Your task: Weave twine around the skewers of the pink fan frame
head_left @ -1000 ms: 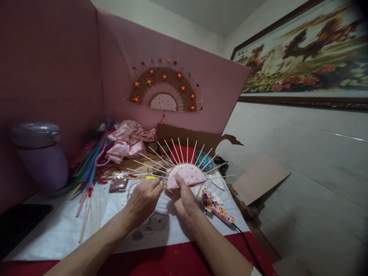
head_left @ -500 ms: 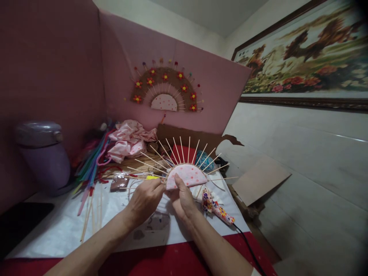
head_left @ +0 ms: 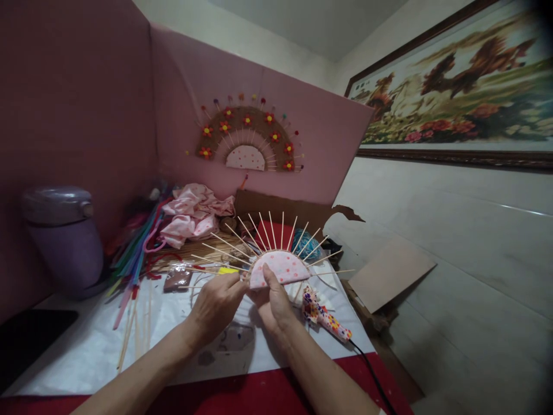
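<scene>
I hold up a half-round fan piece (head_left: 283,266) covered in pink dotted cloth, with several thin wooden skewers (head_left: 259,227) radiating from its curved edge. My right hand (head_left: 272,305) grips its lower edge, thumb pressed on the cloth. My left hand (head_left: 216,305) pinches the fan's left corner, where a thin twine strand seems to run. Both hands hover above a white paper sheet (head_left: 164,340) on the table.
A finished fan with red flowers (head_left: 246,138) hangs on the pink board behind. Pink cloth (head_left: 194,213), coloured pipe cleaners (head_left: 133,253), loose skewers (head_left: 129,334), a patterned glue gun (head_left: 324,317) with its cord and a purple lidded bin (head_left: 63,236) surround the sheet. Cardboard (head_left: 389,268) lies right.
Almost nothing differs. The view has shifted slightly, and both hands keep the same grip on the fan piece.
</scene>
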`<state>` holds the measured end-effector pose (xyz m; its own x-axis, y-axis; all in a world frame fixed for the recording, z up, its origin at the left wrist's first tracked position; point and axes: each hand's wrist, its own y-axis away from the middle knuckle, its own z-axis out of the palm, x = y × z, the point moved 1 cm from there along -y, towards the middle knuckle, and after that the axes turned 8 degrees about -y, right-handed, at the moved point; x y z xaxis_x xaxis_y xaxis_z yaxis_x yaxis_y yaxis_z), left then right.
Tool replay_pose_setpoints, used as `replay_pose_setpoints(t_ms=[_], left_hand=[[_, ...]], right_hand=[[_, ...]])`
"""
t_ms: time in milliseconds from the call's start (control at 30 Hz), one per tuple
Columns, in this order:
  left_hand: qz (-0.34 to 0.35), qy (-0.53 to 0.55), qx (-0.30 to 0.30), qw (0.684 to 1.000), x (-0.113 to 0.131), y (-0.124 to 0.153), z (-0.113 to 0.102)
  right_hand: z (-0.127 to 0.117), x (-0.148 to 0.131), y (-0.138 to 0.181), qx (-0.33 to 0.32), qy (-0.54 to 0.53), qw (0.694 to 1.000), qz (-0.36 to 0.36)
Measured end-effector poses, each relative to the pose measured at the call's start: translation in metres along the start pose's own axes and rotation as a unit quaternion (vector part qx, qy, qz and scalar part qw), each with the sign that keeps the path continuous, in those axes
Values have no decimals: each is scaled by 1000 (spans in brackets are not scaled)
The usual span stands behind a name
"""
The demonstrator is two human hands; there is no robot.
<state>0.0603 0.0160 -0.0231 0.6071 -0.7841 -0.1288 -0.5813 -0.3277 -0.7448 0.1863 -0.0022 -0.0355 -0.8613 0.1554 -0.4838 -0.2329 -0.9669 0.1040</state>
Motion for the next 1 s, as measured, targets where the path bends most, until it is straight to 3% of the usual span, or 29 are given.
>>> replay_pose_setpoints(t_ms=[567, 1000], left_hand=[[-20, 12, 8, 1000, 0, 2, 1], [20, -2, -69, 997, -15, -4, -3]], right_hand=[[5, 2, 7, -1, -20, 1000, 8], [-1, 2, 1, 1, 16, 1000, 3]])
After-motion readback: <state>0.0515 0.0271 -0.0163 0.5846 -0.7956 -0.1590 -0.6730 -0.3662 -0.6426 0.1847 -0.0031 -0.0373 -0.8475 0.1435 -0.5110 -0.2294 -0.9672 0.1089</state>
